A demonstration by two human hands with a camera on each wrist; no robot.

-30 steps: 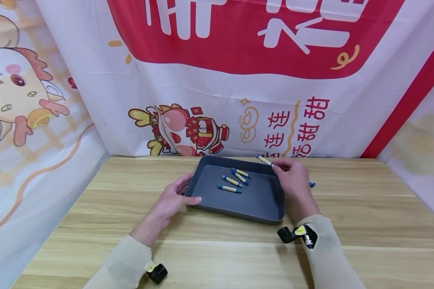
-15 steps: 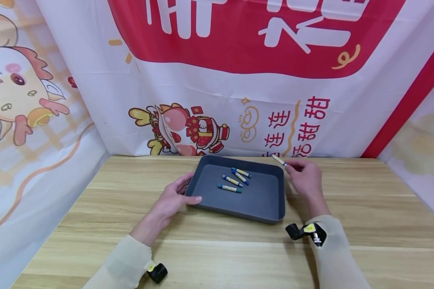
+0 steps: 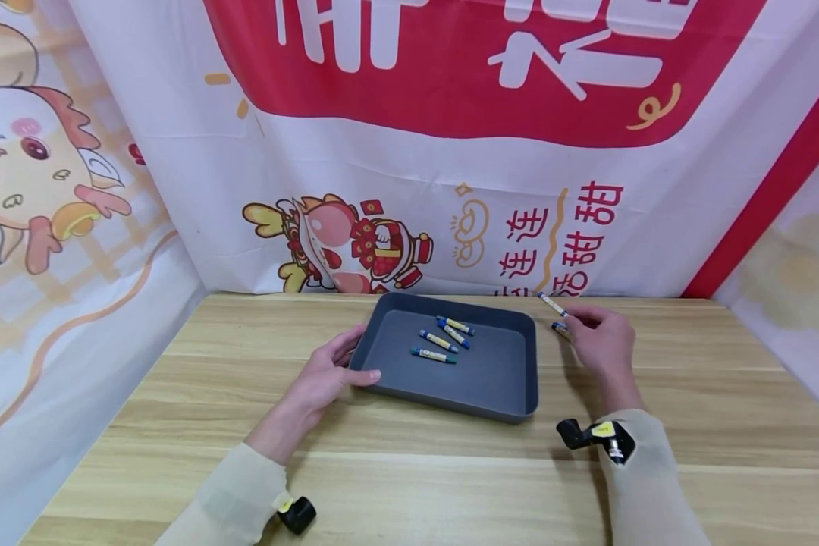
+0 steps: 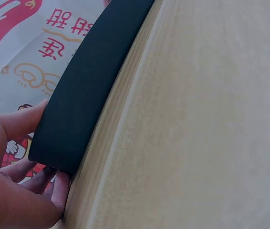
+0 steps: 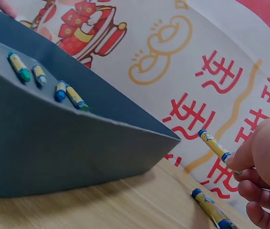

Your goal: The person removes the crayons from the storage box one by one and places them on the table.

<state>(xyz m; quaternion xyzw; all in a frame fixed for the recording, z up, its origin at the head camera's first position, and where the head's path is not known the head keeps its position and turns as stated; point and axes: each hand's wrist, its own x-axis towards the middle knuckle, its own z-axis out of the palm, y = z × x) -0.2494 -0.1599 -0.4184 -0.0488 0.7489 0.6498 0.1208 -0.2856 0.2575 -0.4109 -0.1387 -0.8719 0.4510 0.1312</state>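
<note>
My left hand (image 3: 324, 375) grips the left end of a dark grey rectangular tray (image 3: 491, 387), its thumb over the rim and the other fingers against the outside. In the left wrist view, the fingertips reach low by the tray's corner. Several crayons (image 3: 433, 356) in pale yellow wrappers with blue or green ends lie in the tray's left half. Right of the tray, my right hand (image 3: 604, 341) pinches one crayon (image 5: 214, 145) near its end, tilted above the table. Another crayon (image 5: 211, 210) lies on the table just under that hand, partly hidden by it in the head view.
The wooden table (image 3: 409, 485) extends around the tray. A white and red printed cloth (image 3: 450, 152) hangs along the table's back edge, and other printed cloths hang at both sides. A small black camera sits on each sleeve.
My right hand has moved right, away from the tray's right rim, carrying the pinched crayon. It now hovers by the crayon on the table. The left hand and tray have stayed put.
</note>
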